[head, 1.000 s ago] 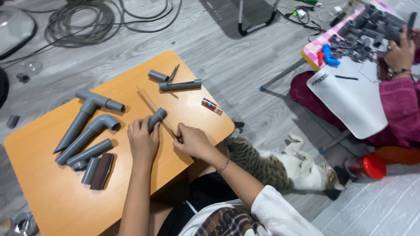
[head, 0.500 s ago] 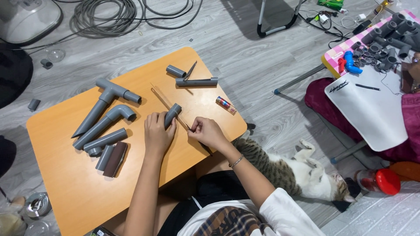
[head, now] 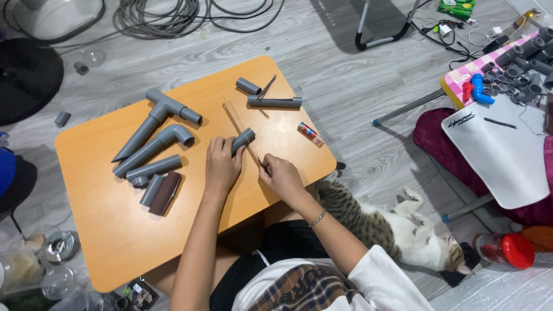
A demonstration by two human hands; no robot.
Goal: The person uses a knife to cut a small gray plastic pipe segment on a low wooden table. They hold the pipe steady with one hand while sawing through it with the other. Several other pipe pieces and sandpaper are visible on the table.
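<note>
Hands unshifted since the earlier frame: left hand (head: 222, 164) clasps a short grey pipe (head: 243, 140) mid-table (head: 103, 242), right hand (head: 280, 175) pinches a thin stick (head: 239, 126) alongside; assembled pipes (head: 155, 129) lie toward the left edge, loose pieces (head: 273, 102) remaining.

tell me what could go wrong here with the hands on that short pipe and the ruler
The left hand pins only one end of the short grey pipe; being round, it may roll and spoil the mark.
The right hand works a small tool along the thin wooden ruler, which nothing seems to press down at its far end, so it may pivot.
The cat lies against the table edge near the right elbow; a stretch could jog the arm.
</note>
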